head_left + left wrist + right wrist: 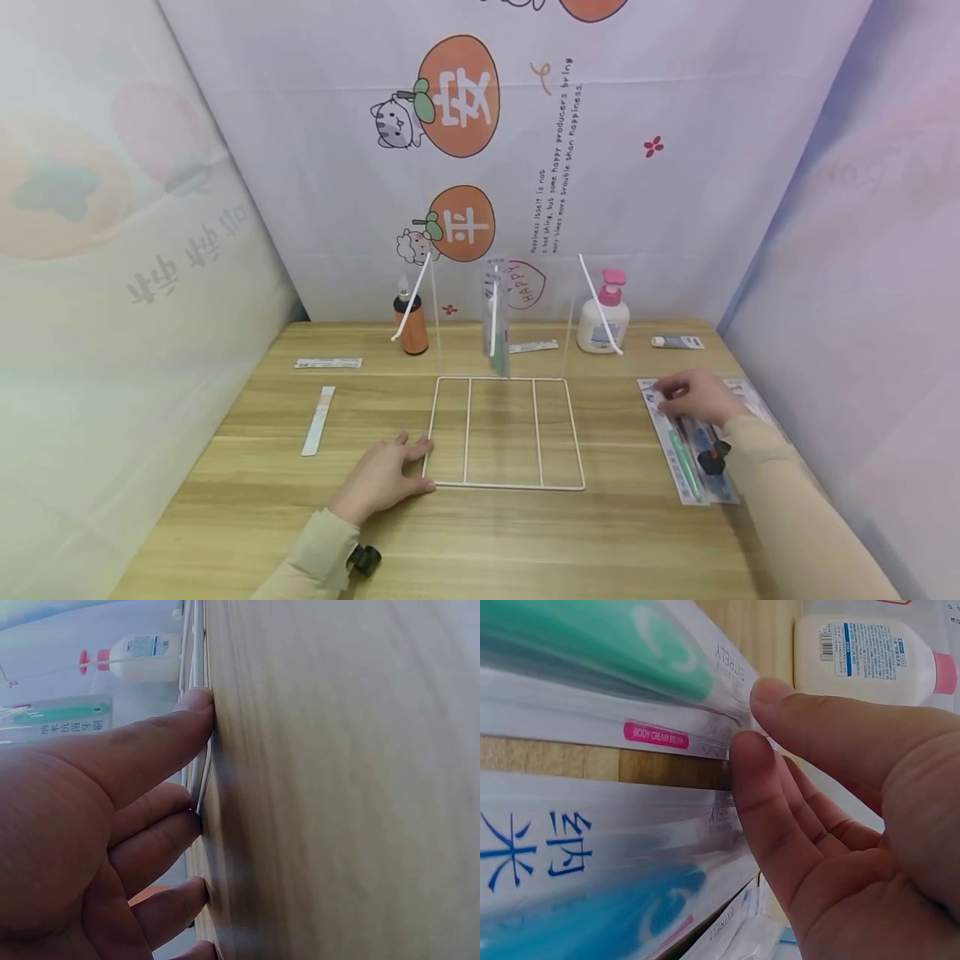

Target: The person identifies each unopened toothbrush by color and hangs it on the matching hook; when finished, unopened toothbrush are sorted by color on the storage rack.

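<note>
My left hand [382,477] rests at the near left corner of a white wire rack [504,486], thumb and fingertips touching its base wires [198,652] and the tabletop. A packaged toothbrush [501,354] hangs from the rack's middle hook. At the right, my right hand [701,397] pinches the far end of a clear toothbrush package with a green handle [684,467] between thumb and index finger. That package lies tilted beside another toothbrush package with a blue handle [630,915]. More packages are partly hidden under the right hand and sleeve.
Behind the rack stand a white pump bottle [602,327] with a pink top and an orange bottle [414,331]. A toothpaste tube [678,342] lies at the back right. Slim paper packets [328,363] lie left and behind. Fabric walls enclose the wooden table [525,542].
</note>
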The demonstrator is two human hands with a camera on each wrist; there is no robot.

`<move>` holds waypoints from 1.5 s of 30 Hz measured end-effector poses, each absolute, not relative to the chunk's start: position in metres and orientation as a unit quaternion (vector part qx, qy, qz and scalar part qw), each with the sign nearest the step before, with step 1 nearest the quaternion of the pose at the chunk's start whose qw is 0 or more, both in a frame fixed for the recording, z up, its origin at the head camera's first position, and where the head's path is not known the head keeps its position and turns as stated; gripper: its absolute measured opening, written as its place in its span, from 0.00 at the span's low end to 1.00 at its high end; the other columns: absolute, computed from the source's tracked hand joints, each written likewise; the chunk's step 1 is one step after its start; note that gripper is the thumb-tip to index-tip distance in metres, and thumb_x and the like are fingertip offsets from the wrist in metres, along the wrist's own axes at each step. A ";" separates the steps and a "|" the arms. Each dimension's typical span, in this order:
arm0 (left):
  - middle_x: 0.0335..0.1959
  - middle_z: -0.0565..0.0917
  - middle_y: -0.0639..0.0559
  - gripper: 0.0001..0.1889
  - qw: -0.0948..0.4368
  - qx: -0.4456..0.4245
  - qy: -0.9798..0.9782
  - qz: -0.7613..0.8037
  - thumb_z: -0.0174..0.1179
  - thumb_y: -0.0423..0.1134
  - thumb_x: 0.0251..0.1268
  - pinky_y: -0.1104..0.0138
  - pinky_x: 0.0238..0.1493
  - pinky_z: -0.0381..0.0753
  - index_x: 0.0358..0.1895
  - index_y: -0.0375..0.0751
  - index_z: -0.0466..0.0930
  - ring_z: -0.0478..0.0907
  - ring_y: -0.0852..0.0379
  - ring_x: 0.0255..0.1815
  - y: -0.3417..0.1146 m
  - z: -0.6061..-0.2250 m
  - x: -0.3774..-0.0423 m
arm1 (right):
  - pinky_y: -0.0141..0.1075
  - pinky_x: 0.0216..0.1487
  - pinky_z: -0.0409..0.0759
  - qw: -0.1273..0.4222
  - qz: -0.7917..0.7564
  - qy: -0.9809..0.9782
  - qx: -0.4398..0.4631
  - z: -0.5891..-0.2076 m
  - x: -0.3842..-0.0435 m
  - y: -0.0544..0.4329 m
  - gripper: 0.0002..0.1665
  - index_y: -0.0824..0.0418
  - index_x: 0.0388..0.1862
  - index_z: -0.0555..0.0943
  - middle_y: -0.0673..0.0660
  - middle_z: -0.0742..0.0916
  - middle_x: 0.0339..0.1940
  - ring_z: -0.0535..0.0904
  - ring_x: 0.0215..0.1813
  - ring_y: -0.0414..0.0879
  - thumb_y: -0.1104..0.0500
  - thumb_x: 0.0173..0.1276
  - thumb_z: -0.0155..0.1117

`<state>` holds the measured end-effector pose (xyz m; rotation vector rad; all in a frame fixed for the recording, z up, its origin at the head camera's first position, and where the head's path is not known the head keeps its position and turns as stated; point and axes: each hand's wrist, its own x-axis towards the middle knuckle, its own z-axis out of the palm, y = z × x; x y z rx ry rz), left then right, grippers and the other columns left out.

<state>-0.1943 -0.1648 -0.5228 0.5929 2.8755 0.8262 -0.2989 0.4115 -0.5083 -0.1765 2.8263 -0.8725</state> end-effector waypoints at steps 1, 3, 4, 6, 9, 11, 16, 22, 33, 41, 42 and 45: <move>0.73 0.79 0.43 0.36 0.045 0.196 0.941 0.271 0.80 0.50 0.62 0.35 0.74 0.69 0.71 0.39 0.82 0.68 0.28 0.78 -0.165 -0.523 -0.194 | 0.61 0.58 0.83 0.091 -0.291 0.951 -0.057 -0.509 -0.299 0.411 0.31 0.66 0.67 0.84 0.69 0.87 0.61 0.84 0.59 0.64 0.55 0.69 0.79; 0.74 0.79 0.43 0.35 0.043 0.197 0.941 0.271 0.80 0.50 0.62 0.35 0.74 0.69 0.71 0.39 0.82 0.68 0.28 0.78 -0.165 -0.523 -0.195 | 0.61 0.58 0.83 0.092 -0.286 0.952 -0.057 -0.510 -0.299 0.411 0.31 0.66 0.67 0.84 0.70 0.87 0.61 0.84 0.59 0.64 0.55 0.69 0.79; 0.74 0.79 0.44 0.35 0.042 0.197 0.941 0.271 0.80 0.50 0.62 0.35 0.74 0.69 0.71 0.38 0.83 0.68 0.28 0.78 -0.165 -0.523 -0.195 | 0.61 0.57 0.83 0.090 -0.284 0.953 -0.058 -0.511 -0.299 0.410 0.31 0.66 0.67 0.84 0.70 0.87 0.61 0.85 0.58 0.64 0.55 0.69 0.79; 0.74 0.79 0.44 0.35 0.041 0.196 0.941 0.271 0.80 0.50 0.62 0.34 0.74 0.69 0.71 0.39 0.83 0.69 0.28 0.78 -0.166 -0.524 -0.195 | 0.60 0.56 0.84 0.088 -0.283 0.953 -0.061 -0.511 -0.298 0.409 0.31 0.67 0.66 0.85 0.70 0.88 0.60 0.85 0.57 0.63 0.55 0.69 0.79; 0.74 0.79 0.42 0.35 0.043 0.194 0.942 0.270 0.80 0.50 0.62 0.34 0.74 0.68 0.71 0.40 0.83 0.68 0.27 0.78 -0.166 -0.524 -0.194 | 0.60 0.56 0.84 0.085 -0.286 0.952 -0.068 -0.513 -0.298 0.411 0.30 0.66 0.66 0.85 0.68 0.88 0.59 0.85 0.57 0.63 0.54 0.69 0.79; 0.74 0.78 0.42 0.35 0.045 0.195 0.942 0.270 0.80 0.50 0.62 0.34 0.74 0.68 0.71 0.40 0.83 0.68 0.27 0.77 -0.166 -0.524 -0.194 | 0.60 0.57 0.84 0.083 -0.292 0.950 -0.071 -0.513 -0.299 0.412 0.30 0.65 0.66 0.85 0.67 0.88 0.60 0.85 0.58 0.63 0.53 0.69 0.79; 0.75 0.78 0.42 0.36 0.049 0.190 0.943 0.270 0.80 0.50 0.62 0.33 0.74 0.68 0.71 0.40 0.82 0.68 0.27 0.78 -0.164 -0.523 -0.193 | 0.62 0.59 0.82 0.064 -0.307 0.945 -0.088 -0.507 -0.298 0.416 0.31 0.66 0.66 0.85 0.67 0.89 0.59 0.85 0.60 0.65 0.51 0.70 0.79; 0.75 0.78 0.43 0.36 0.047 0.190 0.943 0.271 0.80 0.50 0.62 0.33 0.74 0.68 0.71 0.40 0.82 0.68 0.27 0.78 -0.164 -0.522 -0.193 | 0.60 0.60 0.84 0.043 -0.344 0.935 -0.077 -0.498 -0.289 0.410 0.33 0.65 0.69 0.84 0.70 0.89 0.60 0.85 0.63 0.67 0.49 0.72 0.77; 0.74 0.78 0.43 0.36 0.047 0.197 0.940 0.274 0.80 0.50 0.62 0.34 0.74 0.69 0.71 0.39 0.83 0.68 0.28 0.78 -0.165 -0.524 -0.193 | 0.32 0.47 0.86 -0.064 -0.384 0.914 -0.115 -0.459 -0.265 0.351 0.31 0.58 0.68 0.86 0.62 0.91 0.59 0.90 0.52 0.53 0.47 0.72 0.79; 0.73 0.79 0.44 0.35 0.040 0.200 0.940 0.274 0.81 0.49 0.61 0.35 0.73 0.70 0.70 0.38 0.83 0.69 0.28 0.77 -0.165 -0.524 -0.192 | 0.32 0.42 0.89 -0.115 -0.467 0.855 -0.196 -0.427 -0.231 0.269 0.23 0.59 0.60 0.90 0.60 0.93 0.46 0.91 0.41 0.47 0.61 0.66 0.83; 0.73 0.79 0.44 0.35 0.040 0.201 0.940 0.274 0.81 0.49 0.61 0.35 0.73 0.70 0.70 0.38 0.83 0.69 0.28 0.77 -0.165 -0.523 -0.192 | 0.32 0.42 0.89 -0.124 -0.472 0.848 -0.206 -0.423 -0.225 0.259 0.23 0.58 0.60 0.90 0.58 0.93 0.45 0.91 0.40 0.45 0.62 0.65 0.83; 0.73 0.79 0.43 0.35 0.041 0.203 0.940 0.273 0.80 0.49 0.61 0.35 0.73 0.71 0.70 0.38 0.83 0.69 0.28 0.77 -0.165 -0.524 -0.193 | 0.33 0.41 0.90 -0.164 -0.495 0.817 -0.246 -0.410 -0.207 0.231 0.24 0.58 0.58 0.90 0.55 0.93 0.40 0.91 0.38 0.44 0.67 0.63 0.83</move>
